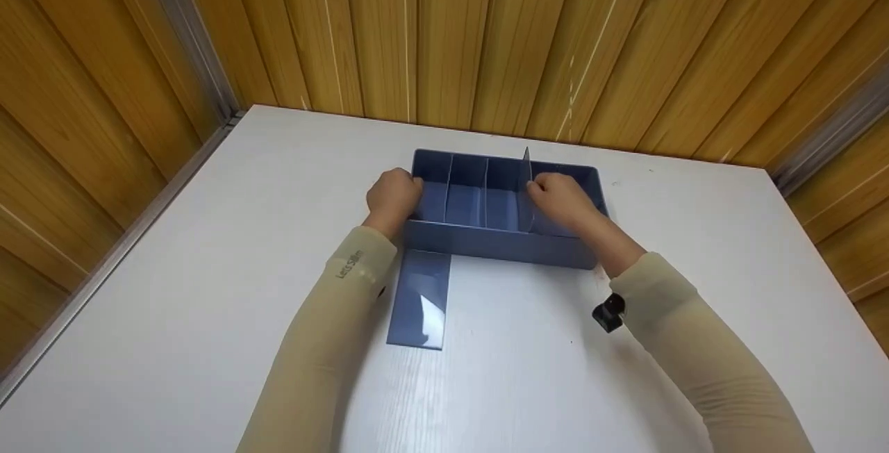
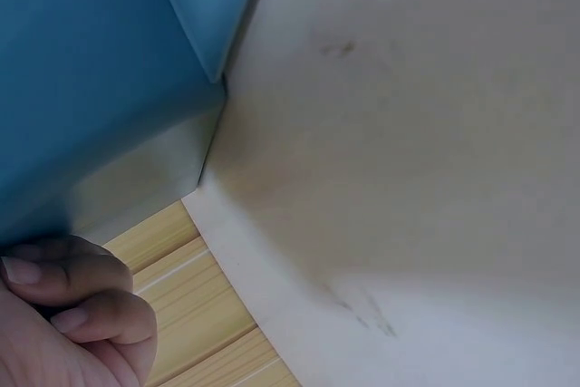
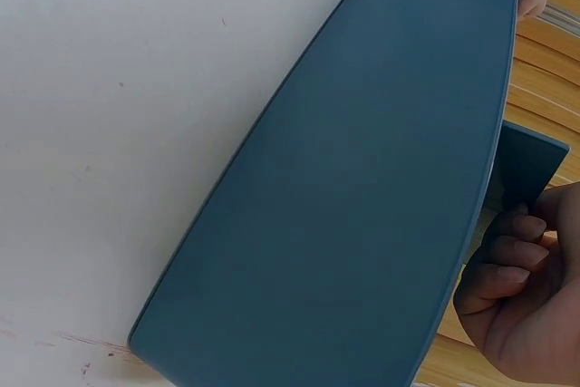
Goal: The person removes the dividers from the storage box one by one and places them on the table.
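A blue-grey storage box (image 1: pixel 500 243) with thin upright partitions sits on the white table. My left hand (image 1: pixel 394 192) grips the rim of its left end wall, thumb on the inner side; in the left wrist view the curled fingers (image 2: pixel 95 301) show beside the box wall. With my right hand (image 1: pixel 561 197) I pinch a divider panel (image 1: pixel 526 192) between thumb and fingers. That panel stands upright across the box, its far top corner rising above the rim, and its corner also juts past the box edge in the right wrist view (image 3: pixel 535 156).
A second flat blue divider (image 1: pixel 420 293) lies on the table (image 1: pixel 514 369) by the box's front left corner. Wood-patterned wall panels (image 1: pixel 444 43) rise behind the table's back edge and on both sides. A black device (image 1: pixel 609 312) hangs at the right sleeve.
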`<state>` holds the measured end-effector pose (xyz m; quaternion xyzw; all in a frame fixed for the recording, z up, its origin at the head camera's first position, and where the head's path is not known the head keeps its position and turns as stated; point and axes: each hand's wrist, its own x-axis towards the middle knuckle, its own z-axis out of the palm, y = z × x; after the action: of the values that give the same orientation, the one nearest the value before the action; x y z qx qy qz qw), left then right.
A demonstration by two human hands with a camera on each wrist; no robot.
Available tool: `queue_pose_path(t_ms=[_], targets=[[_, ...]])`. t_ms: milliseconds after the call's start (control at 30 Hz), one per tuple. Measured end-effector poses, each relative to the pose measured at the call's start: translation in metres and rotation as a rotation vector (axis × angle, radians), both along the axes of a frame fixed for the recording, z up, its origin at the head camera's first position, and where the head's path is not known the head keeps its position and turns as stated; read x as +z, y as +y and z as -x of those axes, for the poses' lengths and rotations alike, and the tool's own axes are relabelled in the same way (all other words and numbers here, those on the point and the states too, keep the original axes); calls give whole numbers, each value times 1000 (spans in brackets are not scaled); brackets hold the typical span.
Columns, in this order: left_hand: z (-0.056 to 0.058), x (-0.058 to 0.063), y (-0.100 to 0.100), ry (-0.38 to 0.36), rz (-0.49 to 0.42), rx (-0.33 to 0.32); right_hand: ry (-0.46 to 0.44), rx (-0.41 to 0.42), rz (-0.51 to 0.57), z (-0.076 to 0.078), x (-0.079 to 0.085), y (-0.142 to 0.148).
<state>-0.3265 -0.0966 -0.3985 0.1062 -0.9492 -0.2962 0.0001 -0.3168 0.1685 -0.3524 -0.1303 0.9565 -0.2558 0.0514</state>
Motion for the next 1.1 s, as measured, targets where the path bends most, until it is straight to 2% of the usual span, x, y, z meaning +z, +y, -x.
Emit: queue_pose_path(t_ms=[1100], targets=[[1,1,0,0,8,-2,8,-13,5,-4,13,1]])
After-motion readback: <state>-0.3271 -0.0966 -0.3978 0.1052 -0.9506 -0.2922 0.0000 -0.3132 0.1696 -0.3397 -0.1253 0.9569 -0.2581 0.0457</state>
